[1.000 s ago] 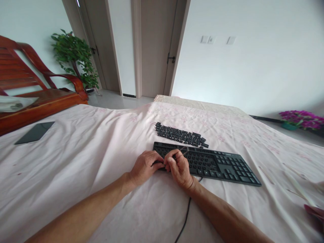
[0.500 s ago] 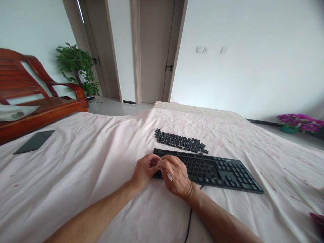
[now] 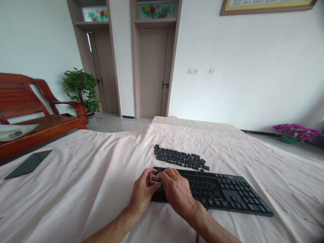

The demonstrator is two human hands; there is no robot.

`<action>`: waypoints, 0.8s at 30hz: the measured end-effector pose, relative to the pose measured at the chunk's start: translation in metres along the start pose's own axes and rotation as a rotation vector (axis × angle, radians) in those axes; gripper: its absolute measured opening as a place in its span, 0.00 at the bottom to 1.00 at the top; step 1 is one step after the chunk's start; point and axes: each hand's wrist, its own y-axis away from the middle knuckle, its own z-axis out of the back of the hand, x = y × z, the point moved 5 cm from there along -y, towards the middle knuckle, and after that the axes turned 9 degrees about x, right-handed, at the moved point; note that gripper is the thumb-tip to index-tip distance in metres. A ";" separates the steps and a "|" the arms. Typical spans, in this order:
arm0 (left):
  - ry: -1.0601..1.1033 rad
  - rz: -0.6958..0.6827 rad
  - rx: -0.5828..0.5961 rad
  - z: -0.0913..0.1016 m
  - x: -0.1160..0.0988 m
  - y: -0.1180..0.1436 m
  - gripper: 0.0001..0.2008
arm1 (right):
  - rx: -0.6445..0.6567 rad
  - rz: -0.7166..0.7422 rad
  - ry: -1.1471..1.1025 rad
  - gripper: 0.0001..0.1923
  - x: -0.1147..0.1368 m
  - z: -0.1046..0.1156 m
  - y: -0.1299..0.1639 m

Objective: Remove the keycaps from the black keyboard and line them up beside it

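A black keyboard (image 3: 229, 195) lies on the pink floral cloth, with many of its letter keycaps off and the number pad keys in place. Over its left end my two hands meet. A small pale loop-shaped tool (image 3: 155, 179), thin-walled, shows between them. My right hand (image 3: 178, 189) grips its right end, fingers curled down near the key area. The thumb and forefinger of my left hand (image 3: 145, 189) close around the loop's left part. Behind the keyboard, loose black keycaps (image 3: 178, 158) lie in rows. What sits under my fingertips is hidden.
Thin sticks (image 3: 277, 200) lie on the cloth (image 3: 106, 189) at the right. A dark flat panel (image 3: 29, 164) rests at the left. A black cable (image 3: 197, 236) runs toward me from the keyboard. Beyond stand a wooden bench (image 3: 48, 121) and plants.
My view has tilted upward, so the scene sits lower. The pale tool has turned, from pointing down out of my right hand to lying as a loop between both hands.
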 end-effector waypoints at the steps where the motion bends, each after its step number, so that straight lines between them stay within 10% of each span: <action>1: -0.003 -0.017 -0.009 0.001 0.001 0.000 0.19 | 0.024 -0.014 -0.022 0.10 -0.002 0.000 -0.001; 13: -0.124 -0.096 -0.091 0.010 0.000 -0.007 0.20 | 0.218 -0.112 -0.093 0.05 -0.029 -0.002 -0.040; 24: -0.180 -0.042 -0.106 0.022 0.025 -0.021 0.20 | 0.174 -0.522 -0.022 0.11 -0.137 -0.021 -0.143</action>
